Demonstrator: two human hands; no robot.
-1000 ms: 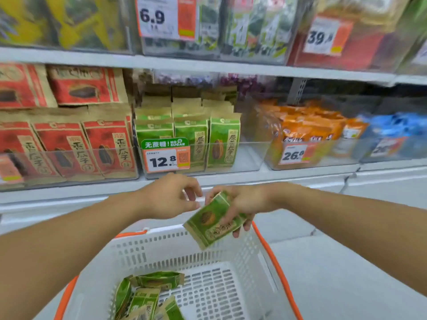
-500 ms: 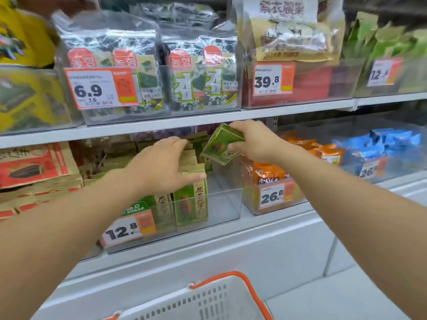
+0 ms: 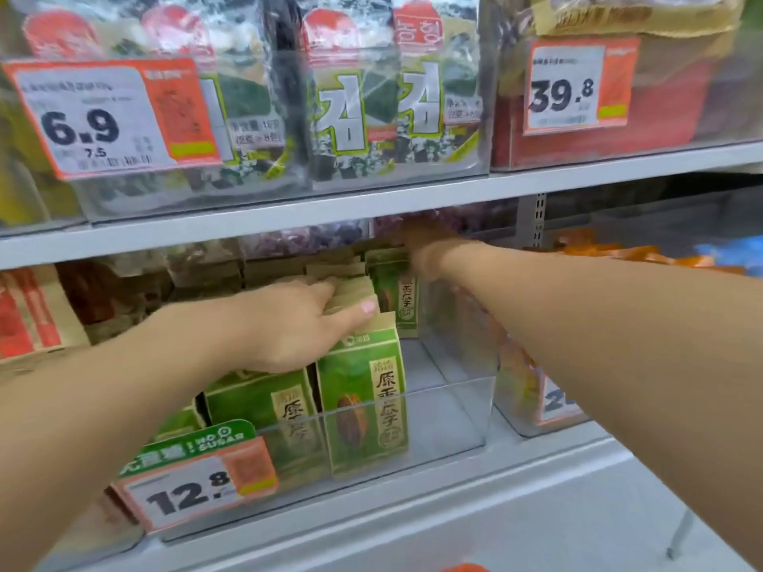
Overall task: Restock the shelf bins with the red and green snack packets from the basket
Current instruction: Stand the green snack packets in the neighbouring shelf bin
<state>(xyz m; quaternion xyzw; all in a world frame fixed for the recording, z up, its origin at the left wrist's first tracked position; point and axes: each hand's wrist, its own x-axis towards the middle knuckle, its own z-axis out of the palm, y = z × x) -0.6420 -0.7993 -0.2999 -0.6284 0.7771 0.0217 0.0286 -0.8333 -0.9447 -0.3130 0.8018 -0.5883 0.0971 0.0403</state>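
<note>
Packets in red wrappers (image 3: 24, 315) stand in the far left bin, untouched at this moment. Next along, the left hand (image 3: 289, 324) has come up from the basket to the clear bin (image 3: 454, 406) with the 12.8 price tag (image 3: 194, 485). Its fingers are laid over the folded tops of the front green packets (image 3: 363, 406), thumb stretched along the paper edge. The grip is spread and pressing, not pinching, and it seems to hold the row steady and to the left. Half a second ago this hand was only arriving above that row; now it rests on it.

Further right, the green packet (image 3: 392, 291) that was carried in the air a moment ago has gone into the back of the same bin. It stands upright behind the front row, against the bin's right side. The right hand (image 3: 425, 249) reaches deep under the upper shelf (image 3: 371, 204) and sits at the packet's top edge. It is blurred and in shadow, so I cannot tell whether its grip is pinching the packet or has already let go.

For the task, one more green packet is as good as shelved, provided it stays upright once released. The right half of the bin floor shows bare space, so more can fit. The basket has dropped almost out of view: only an orange sliver of its rim (image 3: 466, 568) shows at the bottom edge, so what remains in it cannot be judged from here.
</note>
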